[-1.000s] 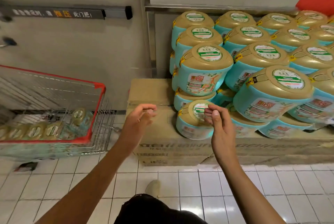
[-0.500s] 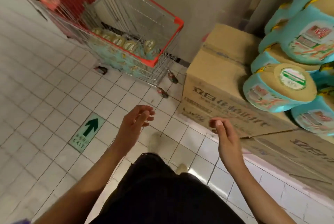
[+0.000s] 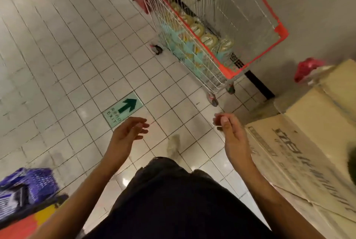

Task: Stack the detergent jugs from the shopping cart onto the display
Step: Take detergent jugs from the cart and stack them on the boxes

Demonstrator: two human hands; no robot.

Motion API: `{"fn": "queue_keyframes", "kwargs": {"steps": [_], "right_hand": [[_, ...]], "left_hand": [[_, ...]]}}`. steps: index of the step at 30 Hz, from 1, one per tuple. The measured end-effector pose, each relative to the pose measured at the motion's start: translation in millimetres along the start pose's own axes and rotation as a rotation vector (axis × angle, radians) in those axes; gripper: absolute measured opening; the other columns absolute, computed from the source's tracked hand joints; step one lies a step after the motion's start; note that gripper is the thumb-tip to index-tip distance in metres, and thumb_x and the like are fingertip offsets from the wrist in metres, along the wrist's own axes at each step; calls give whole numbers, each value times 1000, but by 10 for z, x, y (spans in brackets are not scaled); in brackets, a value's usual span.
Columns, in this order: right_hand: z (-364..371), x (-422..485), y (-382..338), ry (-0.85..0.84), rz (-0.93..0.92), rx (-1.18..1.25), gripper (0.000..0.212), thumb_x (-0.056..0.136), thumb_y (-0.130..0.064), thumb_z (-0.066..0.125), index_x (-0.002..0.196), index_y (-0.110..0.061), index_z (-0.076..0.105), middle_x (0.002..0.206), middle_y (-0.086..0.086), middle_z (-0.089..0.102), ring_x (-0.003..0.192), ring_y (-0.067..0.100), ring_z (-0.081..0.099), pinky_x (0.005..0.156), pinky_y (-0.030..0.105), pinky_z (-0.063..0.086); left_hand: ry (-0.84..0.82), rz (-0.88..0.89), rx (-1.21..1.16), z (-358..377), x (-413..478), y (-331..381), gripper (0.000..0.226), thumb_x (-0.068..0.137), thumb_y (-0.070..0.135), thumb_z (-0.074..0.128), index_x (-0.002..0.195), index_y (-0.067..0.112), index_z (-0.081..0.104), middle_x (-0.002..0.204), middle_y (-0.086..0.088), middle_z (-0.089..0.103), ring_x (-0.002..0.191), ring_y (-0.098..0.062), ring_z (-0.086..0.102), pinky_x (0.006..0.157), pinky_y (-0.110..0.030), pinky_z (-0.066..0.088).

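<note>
Turned away from the display since a moment ago, now facing the shopping cart (image 3: 217, 32) across the tiled floor (image 3: 57, 55). Left hand (image 3: 127, 132) and right hand (image 3: 231, 134) empty, fingers loosely spread, held apart at waist height. Detergent jugs (image 3: 202, 36) lying in the cart, well out of reach. Cardboard boxes (image 3: 300, 142) at right. Probably heading over for the next jug.

Your empty left hand (image 3: 127, 134) and right hand (image 3: 231, 134) have bare tiled floor (image 3: 57, 55) ahead up to the wire shopping cart (image 3: 221, 26), open-topped, cardboard boxes (image 3: 300, 142) crowding your right, purple basket (image 3: 25, 190) lower left.
</note>
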State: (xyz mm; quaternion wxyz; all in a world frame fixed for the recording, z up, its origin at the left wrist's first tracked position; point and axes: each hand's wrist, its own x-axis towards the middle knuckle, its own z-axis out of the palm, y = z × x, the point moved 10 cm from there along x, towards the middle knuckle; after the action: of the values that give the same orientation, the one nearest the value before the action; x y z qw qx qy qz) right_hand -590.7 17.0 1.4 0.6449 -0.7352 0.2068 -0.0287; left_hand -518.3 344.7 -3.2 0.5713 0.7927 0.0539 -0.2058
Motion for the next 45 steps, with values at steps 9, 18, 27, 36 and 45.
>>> {"fn": "queue_keyframes", "kwargs": {"steps": [9, 18, 27, 36, 45], "right_hand": [[454, 994, -340, -6, 69, -43, 28, 108, -36, 46, 115, -21, 69, 107, -2, 72, 108, 18, 67, 95, 21, 53], [249, 2202, -431, 70, 120, -9, 30, 109, -35, 45, 116, -18, 68, 105, -3, 72, 103, 12, 68, 91, 18, 53], [67, 4030, -653, 82, 139, -37, 27, 114, -22, 43, 104, -14, 66, 99, 6, 71, 96, 20, 67, 87, 24, 54], [-220, 5445, -842, 183, 102, 38, 37, 102, -56, 43, 101, -27, 67, 102, 0, 71, 95, 8, 68, 82, 15, 53], [-502, 6319, -330, 464, 244, 155, 34, 109, -37, 52, 106, -6, 66, 97, -11, 68, 99, 1, 65, 96, 23, 49]], "left_hand": [[-124, 44, 66, -176, 1377, 574, 28, 108, 35, 51, 123, 18, 66, 112, 8, 74, 105, -12, 73, 92, -36, 61], [-266, 137, 64, 298, 2912, 1505, 40, 95, 53, 55, 123, 26, 67, 114, 12, 74, 105, -13, 73, 89, -33, 59], [-227, 32, 93, 368, 4167, 2001, 44, 89, 58, 59, 120, 28, 69, 113, 8, 77, 104, -16, 74, 93, -45, 61], [-261, -26, 140, 567, 5389, 2520, 16, 106, 19, 59, 119, 18, 70, 112, -1, 77, 103, -22, 74, 92, -43, 60], [-731, 0, 414, 1878, 6744, 2948, 22, 92, 38, 63, 107, 26, 72, 105, 2, 77, 101, -24, 73, 92, -47, 57]]}}
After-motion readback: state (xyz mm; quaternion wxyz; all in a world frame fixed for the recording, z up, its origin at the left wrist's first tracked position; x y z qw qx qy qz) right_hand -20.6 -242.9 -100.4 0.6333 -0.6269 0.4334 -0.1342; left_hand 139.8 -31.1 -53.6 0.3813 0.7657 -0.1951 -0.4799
